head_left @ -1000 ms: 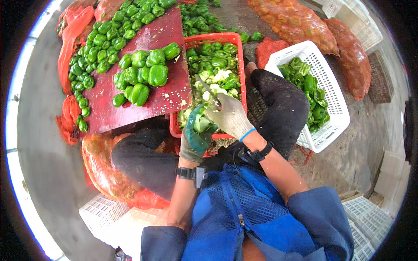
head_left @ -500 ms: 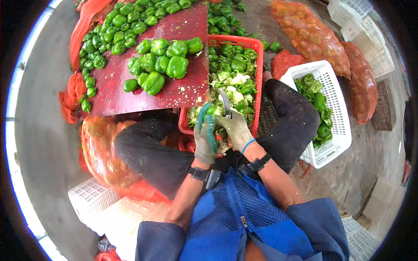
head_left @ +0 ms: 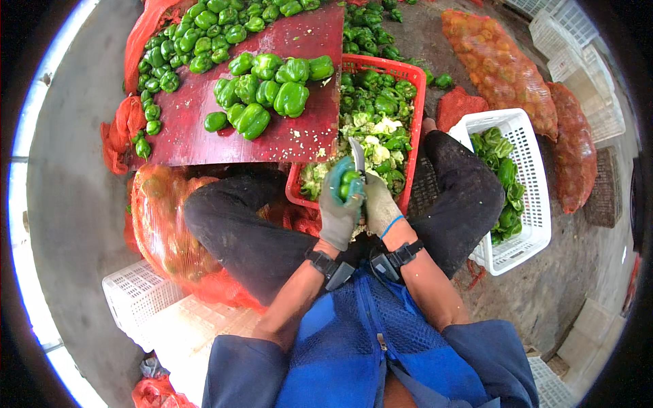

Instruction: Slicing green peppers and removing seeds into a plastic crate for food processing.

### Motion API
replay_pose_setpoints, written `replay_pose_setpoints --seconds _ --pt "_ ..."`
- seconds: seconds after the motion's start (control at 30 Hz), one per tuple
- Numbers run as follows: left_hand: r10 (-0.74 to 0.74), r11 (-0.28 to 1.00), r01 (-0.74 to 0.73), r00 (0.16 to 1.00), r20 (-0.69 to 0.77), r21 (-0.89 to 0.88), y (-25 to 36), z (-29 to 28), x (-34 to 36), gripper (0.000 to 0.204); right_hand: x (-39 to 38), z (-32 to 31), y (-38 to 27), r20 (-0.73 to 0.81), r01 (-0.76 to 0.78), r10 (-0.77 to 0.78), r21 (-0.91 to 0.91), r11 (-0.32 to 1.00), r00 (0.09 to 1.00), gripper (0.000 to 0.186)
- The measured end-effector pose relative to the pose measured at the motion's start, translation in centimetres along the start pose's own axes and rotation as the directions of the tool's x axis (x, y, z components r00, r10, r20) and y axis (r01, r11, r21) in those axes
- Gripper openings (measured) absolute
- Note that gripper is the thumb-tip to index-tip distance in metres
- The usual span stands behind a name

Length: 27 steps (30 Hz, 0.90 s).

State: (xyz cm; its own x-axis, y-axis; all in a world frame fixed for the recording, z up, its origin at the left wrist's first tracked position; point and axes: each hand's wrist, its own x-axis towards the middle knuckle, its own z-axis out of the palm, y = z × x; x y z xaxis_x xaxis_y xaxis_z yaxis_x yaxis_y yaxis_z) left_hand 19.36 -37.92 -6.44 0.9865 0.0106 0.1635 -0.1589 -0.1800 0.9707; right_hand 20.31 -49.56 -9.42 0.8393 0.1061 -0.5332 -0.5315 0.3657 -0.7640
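My left hand (head_left: 339, 216), in a grey glove with teal fingers, is closed round a green bell pepper (head_left: 349, 182); the fingers cover most of it. Close beside it my right hand (head_left: 379, 205), in a pale glove, grips a knife (head_left: 357, 155) whose curved blade points up and away from me. Both hands are over the near part of a red crate (head_left: 417, 129), which holds green peppers and pale cut pepper pieces (head_left: 376, 139). To the left, a group of whole bell peppers (head_left: 253, 121) lies on a red board (head_left: 183, 129).
More peppers (head_left: 204, 37) cover the board's far side. A white crate (head_left: 537, 170) of green peppers stands right of my knee. Orange net sacks (head_left: 500, 64) lie at the far right, and another full sack (head_left: 163, 224) sits by my left leg. White crates (head_left: 139, 289) stand at lower left.
My left fingers, stretched upward before, now curl round the pepper, and the hand has turned. The knife stays in my right hand, close by. The whole view has shifted slightly.
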Motion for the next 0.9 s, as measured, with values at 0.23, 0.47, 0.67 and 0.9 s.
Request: replay_pose_setpoints --seconds 0.23,0.47,0.67,0.9 --pt "-0.408 0.510 0.355 0.902 0.143 -0.783 -2.8 -2.3 1.8 0.051 -2.6 1.4 -4.3 0.027 0.179 -0.202 -0.592 0.786 0.979 0.034" --pt "-0.318 0.535 0.320 0.934 0.165 -0.782 -2.5 -2.9 1.8 0.053 -3.2 0.0 -4.0 0.086 0.084 -0.080 -0.054 0.995 0.993 0.033" --pt "-0.389 0.368 0.307 0.908 0.155 -0.877 -1.8 -2.7 2.7 0.048 -2.9 0.0 -4.8 0.117 0.044 -0.069 0.205 0.978 0.991 0.022" --pt "-0.416 0.175 0.238 0.897 0.147 -0.955 -1.3 -2.5 3.4 0.048 0.2 1.4 -3.4 -0.214 0.198 -0.495 -0.732 0.652 0.842 0.028"
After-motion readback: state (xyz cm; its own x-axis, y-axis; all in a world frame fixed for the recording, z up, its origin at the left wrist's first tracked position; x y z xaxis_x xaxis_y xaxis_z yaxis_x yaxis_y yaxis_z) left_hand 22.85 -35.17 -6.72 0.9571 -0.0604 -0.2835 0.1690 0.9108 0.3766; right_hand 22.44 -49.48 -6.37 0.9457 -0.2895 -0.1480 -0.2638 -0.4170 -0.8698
